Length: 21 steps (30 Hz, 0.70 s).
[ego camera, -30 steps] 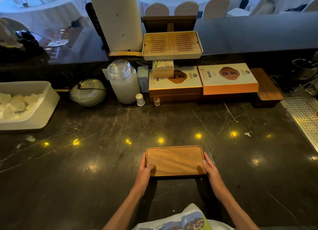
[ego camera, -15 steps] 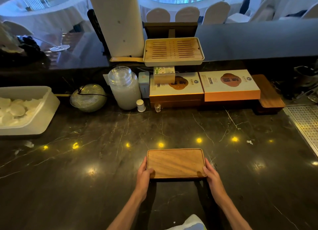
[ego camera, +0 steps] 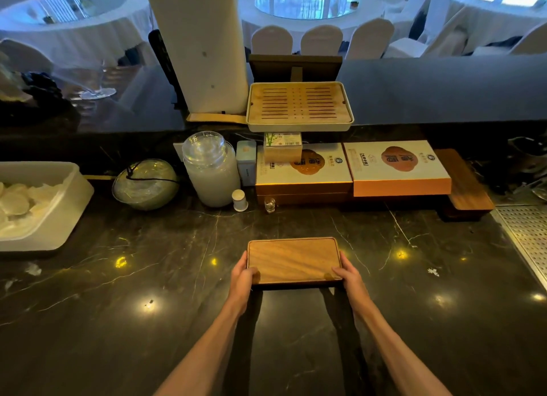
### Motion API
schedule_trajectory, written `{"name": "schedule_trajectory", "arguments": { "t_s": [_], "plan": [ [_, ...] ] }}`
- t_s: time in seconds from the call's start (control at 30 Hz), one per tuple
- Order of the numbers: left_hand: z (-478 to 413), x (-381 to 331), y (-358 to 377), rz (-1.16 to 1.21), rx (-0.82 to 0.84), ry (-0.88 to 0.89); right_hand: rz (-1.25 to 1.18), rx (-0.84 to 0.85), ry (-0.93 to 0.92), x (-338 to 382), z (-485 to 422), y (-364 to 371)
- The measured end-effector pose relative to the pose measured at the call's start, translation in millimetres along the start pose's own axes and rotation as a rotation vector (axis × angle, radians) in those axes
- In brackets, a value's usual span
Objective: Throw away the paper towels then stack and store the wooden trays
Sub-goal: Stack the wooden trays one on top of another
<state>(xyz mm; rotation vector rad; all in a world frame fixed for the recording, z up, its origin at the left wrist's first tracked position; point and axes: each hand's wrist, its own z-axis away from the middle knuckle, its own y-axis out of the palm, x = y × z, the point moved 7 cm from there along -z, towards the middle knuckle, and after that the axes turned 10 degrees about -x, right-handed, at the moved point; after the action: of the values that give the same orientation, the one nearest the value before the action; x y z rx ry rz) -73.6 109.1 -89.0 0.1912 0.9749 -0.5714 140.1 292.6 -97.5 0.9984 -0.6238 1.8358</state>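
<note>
A rectangular wooden tray (ego camera: 293, 259) is held over the dark marble counter (ego camera: 148, 277), in the middle of the view. My left hand (ego camera: 243, 278) grips its near left corner, thumb on top. My right hand (ego camera: 347, 274) grips its near right corner the same way. Whether more trays lie under the top one is hidden. A darker wooden tray (ego camera: 464, 182) rests on a dark block at the back right, beside the orange boxes. A slatted wooden tray in a white frame (ego camera: 299, 105) sits on the raised ledge behind.
Two flat gift boxes (ego camera: 396, 167) line the back. Left of them stand a frosted glass jar (ego camera: 210, 170), a small white cup (ego camera: 239, 199) and a glass bowl (ego camera: 145, 185). A white bin (ego camera: 59, 212) of wipes sits far left; a perforated metal drain (ego camera: 529, 235) far right.
Both hands have carried the tray forward over the counter, away from my body and toward the boxes. The grip has not changed.
</note>
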Motion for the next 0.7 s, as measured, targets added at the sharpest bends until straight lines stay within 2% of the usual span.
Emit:
{"name": "schedule_trajectory", "arguments": {
  "t_s": [0.3,0.53,0.7],
  "plan": [
    [-6,0,3,-0.047,-0.017,-0.022,0.083,-0.015,-0.007,-4,-6,4],
    [-7,-3,3,-0.057,-0.044,-0.048,0.054,-0.038,0.024,-3,-3,4],
    [-6,-8,-10,0.070,-0.108,-0.126,0.047,-0.128,0.097,7,3,-7]
  ]
}}
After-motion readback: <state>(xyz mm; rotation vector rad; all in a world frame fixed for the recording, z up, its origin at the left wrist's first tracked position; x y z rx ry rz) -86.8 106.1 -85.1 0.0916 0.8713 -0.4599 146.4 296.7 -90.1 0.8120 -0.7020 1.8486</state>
